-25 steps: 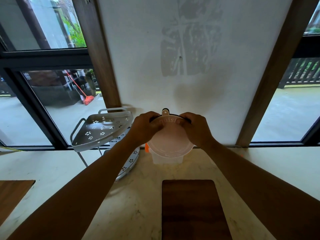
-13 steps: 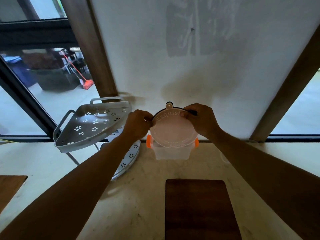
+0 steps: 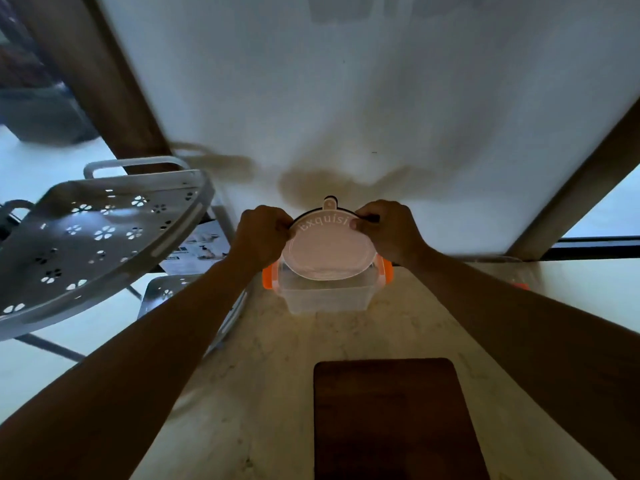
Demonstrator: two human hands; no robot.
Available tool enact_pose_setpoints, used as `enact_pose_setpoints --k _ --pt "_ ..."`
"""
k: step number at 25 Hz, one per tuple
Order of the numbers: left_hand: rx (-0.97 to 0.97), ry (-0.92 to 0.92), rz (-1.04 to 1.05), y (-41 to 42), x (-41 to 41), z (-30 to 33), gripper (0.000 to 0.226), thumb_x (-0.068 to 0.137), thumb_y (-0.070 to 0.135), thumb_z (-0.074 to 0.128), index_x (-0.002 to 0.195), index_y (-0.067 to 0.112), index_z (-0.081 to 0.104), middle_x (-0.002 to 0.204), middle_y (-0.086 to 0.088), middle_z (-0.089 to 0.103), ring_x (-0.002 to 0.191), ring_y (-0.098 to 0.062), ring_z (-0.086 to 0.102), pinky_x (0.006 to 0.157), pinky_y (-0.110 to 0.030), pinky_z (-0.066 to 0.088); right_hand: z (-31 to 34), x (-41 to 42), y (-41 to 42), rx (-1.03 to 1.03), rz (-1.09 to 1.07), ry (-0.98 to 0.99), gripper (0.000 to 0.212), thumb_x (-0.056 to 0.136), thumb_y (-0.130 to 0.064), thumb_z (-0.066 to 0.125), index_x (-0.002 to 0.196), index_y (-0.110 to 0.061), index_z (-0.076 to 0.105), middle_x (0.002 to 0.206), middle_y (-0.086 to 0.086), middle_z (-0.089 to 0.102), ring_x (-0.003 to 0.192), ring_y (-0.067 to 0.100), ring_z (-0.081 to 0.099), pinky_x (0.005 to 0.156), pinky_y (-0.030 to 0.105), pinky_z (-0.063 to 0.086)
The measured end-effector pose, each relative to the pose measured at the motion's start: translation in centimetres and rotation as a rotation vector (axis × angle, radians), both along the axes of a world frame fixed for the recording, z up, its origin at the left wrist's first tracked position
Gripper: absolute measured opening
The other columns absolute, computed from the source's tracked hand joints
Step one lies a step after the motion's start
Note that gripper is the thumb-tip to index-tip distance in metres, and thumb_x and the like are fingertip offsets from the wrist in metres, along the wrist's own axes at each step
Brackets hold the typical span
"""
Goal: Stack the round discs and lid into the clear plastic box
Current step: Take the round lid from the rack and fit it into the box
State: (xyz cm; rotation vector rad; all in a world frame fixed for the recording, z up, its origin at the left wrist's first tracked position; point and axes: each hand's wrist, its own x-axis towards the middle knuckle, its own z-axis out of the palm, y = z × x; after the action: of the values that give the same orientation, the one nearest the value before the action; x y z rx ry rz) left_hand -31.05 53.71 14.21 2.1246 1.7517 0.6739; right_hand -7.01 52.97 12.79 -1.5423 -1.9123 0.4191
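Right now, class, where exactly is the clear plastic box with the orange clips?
In the head view, the clear plastic box sits on the marble counter at centre, against the white wall, just beyond the wooden board and right of the grey perforated rack.

Both bare forearms reach forward from the lower corners and converge toward the middle. The left hand [image 3: 260,237] is curled with its knuckles up, thumb and fingers pinched together at its inner side. The right hand [image 3: 390,233] mirrors it, fingers folded and its fingertips [image 3: 354,224] pressed at its inner edge. The two hands are level with each other, apart, wrists nearly straight.
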Motion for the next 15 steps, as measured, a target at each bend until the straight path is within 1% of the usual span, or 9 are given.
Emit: enact_pose_setpoints --k 2,6,9,10,14,15 --pt "-0.026 -0.002 0.008 0.6 0.0 -1.6 0.014 0.082 0.006 0.069 0.091 0.012 0.078 0.089 -0.009 0.077 0.082 -0.024 0.07 0.081 -0.033 0.055 -1.5 -0.2 0.8 -0.04 -0.007 0.013 0.015 0.086 -0.026 0.07 0.092 -0.015 0.077 0.087 0.002 0.072 0.077 0.014 0.058 0.069 0.024 0.038" --pt "-0.065 0.017 -0.008 1.4 0.2 -4.1 0.013 0.082 0.006 0.07 0.092 0.011 0.077 0.09 -0.01 0.076 0.082 -0.024 0.069 0.08 -0.034 0.054 -4.0 -0.3 2.1 -0.089 -0.023 0.006 0.013 0.087 -0.025 0.069 0.091 -0.015 0.076 0.087 0.002 0.071 0.078 0.014 0.059 0.069 0.026 0.038" --pt "-0.074 0.034 -0.012 2.2 0.3 -5.6 0.012 0.083 0.007 0.068 0.091 0.012 0.076 0.09 -0.01 0.076 0.083 -0.025 0.067 0.077 -0.032 0.051 -5.6 -0.4 2.9 -0.091 -0.034 -0.032 0.015 0.088 -0.023 0.068 0.088 -0.01 0.074 0.085 0.008 0.07 0.079 0.022 0.06 0.072 0.033 0.043" --pt "-0.075 0.037 -0.008 2.5 0.4 -6.0 0.012 0.083 0.008 0.068 0.09 0.012 0.076 0.09 -0.01 0.075 0.083 -0.027 0.067 0.076 -0.033 0.051 -6.1 -0.3 3.1 -0.092 -0.04 -0.044 0.015 0.088 -0.024 0.068 0.088 -0.01 0.074 0.084 0.009 0.069 0.08 0.023 0.06 0.072 0.033 0.043" --pt "-0.057 0.056 0.019 3.2 0.6 -7.0 0.013 0.084 0.006 0.064 0.089 0.012 0.075 0.09 -0.011 0.074 0.083 -0.029 0.065 0.076 -0.036 0.053 -7.1 -0.4 3.6 -0.075 -0.053 -0.033 0.014 0.088 -0.024 0.068 0.089 -0.012 0.075 0.085 0.007 0.07 0.079 0.022 0.061 0.069 0.027 0.037" --pt "-0.049 0.054 0.027 3.3 0.7 -7.2 0.014 0.084 0.005 0.063 0.089 0.012 0.074 0.089 -0.011 0.074 0.082 -0.029 0.065 0.075 -0.037 0.053 -7.2 -0.5 3.8 -0.062 -0.059 -0.031 0.014 0.087 -0.024 0.068 0.09 -0.012 0.075 0.086 0.007 0.07 0.079 0.021 0.061 0.069 0.027 0.038"
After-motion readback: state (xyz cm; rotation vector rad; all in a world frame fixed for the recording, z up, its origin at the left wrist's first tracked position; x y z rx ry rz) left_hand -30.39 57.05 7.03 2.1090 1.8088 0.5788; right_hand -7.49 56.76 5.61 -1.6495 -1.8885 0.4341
